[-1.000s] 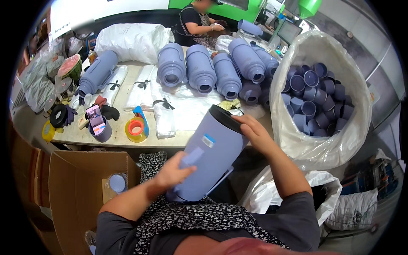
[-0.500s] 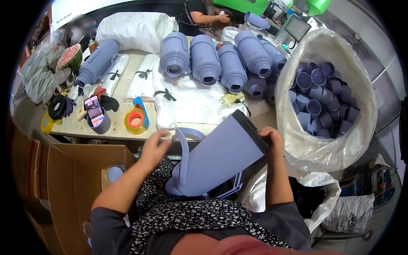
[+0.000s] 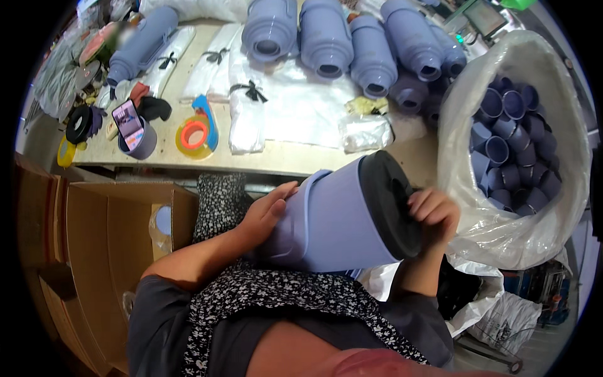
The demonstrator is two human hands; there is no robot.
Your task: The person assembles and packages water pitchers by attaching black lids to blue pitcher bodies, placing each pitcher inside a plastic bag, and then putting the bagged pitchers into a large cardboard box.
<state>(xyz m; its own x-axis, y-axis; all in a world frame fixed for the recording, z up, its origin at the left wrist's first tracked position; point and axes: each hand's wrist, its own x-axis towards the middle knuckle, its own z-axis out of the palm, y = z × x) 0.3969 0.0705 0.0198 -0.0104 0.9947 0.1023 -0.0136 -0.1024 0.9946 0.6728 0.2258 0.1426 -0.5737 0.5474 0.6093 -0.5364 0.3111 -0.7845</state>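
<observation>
A large lavender thermos flask (image 3: 333, 213) lies tilted across my lap, its black base (image 3: 389, 204) turned up to the right. My left hand (image 3: 267, 213) rests against the side of its body, thumb and fingers pressed to the surface. At the black base my right hand (image 3: 435, 212) has curled fingers on the rim and recessed middle. What its fingertips grip there is partly hidden. The flask's neck end is out of sight behind my left forearm. Several similar flasks (image 3: 325, 38) lie on the table in front of me.
A clear-lined sack (image 3: 458, 220) of lavender cups (image 3: 496, 149) stands right. An open carton (image 3: 94, 251) is at lower left. The table (image 3: 282, 157) holds flat white bags (image 3: 301, 113), a tape dispenser (image 3: 201, 135), a phone (image 3: 129, 124) in a cup and another flask (image 3: 144, 44).
The flask has rolled so its base faces up more and its handle is hidden. My left hand has come onto its body. The view has tipped downward.
</observation>
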